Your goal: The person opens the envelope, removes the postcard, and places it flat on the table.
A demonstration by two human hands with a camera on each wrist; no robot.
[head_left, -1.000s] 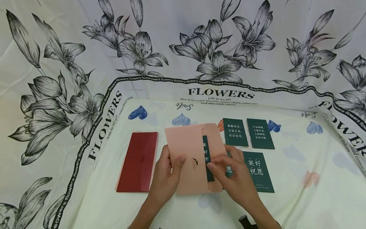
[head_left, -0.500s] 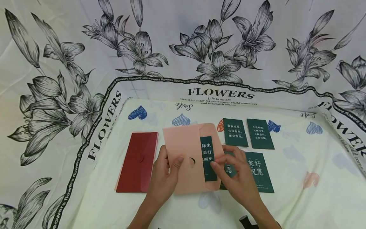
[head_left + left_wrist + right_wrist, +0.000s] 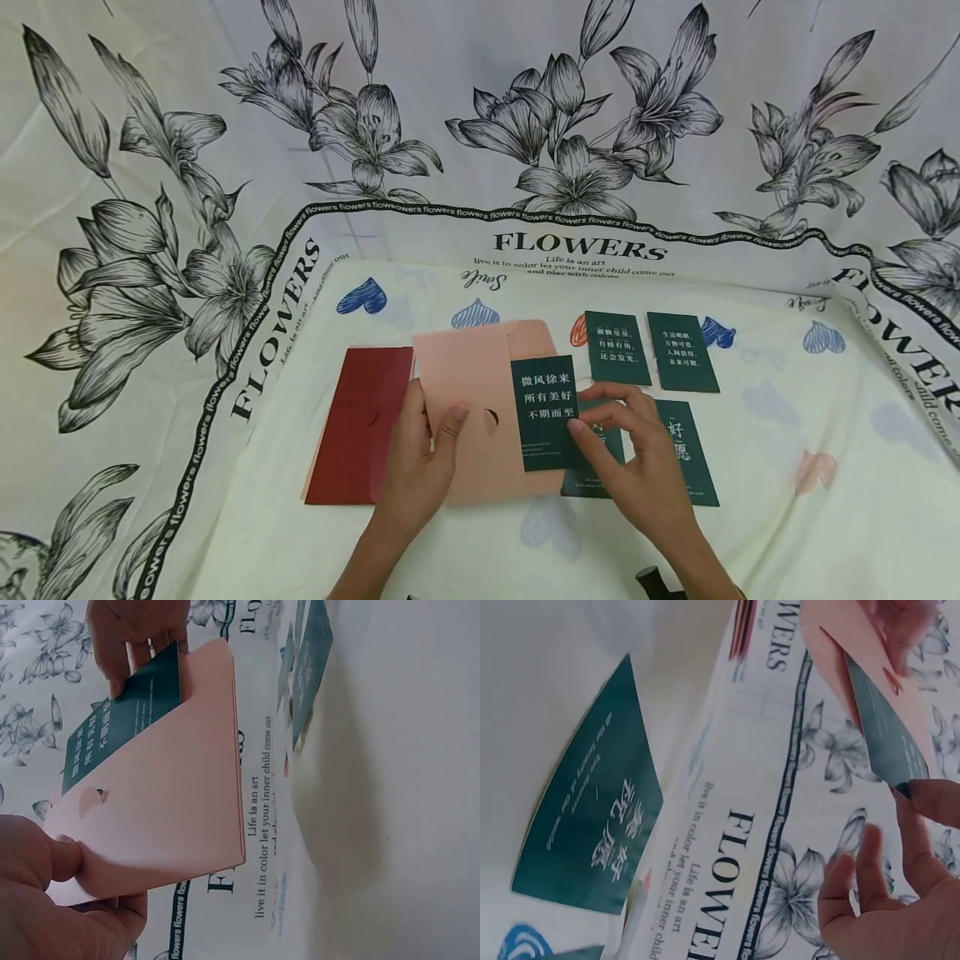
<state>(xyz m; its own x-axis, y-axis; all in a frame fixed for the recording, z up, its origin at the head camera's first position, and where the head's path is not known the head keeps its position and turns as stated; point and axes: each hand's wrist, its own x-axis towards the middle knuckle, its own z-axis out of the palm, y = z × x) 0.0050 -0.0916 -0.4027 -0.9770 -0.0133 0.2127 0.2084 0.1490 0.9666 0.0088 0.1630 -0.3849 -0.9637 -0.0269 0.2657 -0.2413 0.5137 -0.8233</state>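
My left hand (image 3: 420,458) grips a pink envelope (image 3: 468,417) by its left side, thumb on the front face and fingers behind. The envelope's flap stands unfolded on the right. A dark green card (image 3: 546,412) with white Chinese writing sticks out from the envelope's open side, most of its face showing. At the card's right edge, my right hand (image 3: 637,458) pinches it between thumb and fingertip. In the left wrist view the card (image 3: 127,712) is partly covered by the envelope (image 3: 165,787). The right wrist view shows the pinch at the card's (image 3: 885,727) edge.
A dark red envelope (image 3: 360,425) lies at the left, over something pink. Two green cards, one at the upper middle (image 3: 617,347) and one farther right (image 3: 682,352), lie behind my right hand. Two more green cards lie beneath it, partly hidden. A black object (image 3: 656,581) shows at the bottom edge.
The green card has slid rightward out of the pink envelope, from a narrow strip to most of its face. My left hand and the envelope have shifted left; the right hand keeps its pinch.
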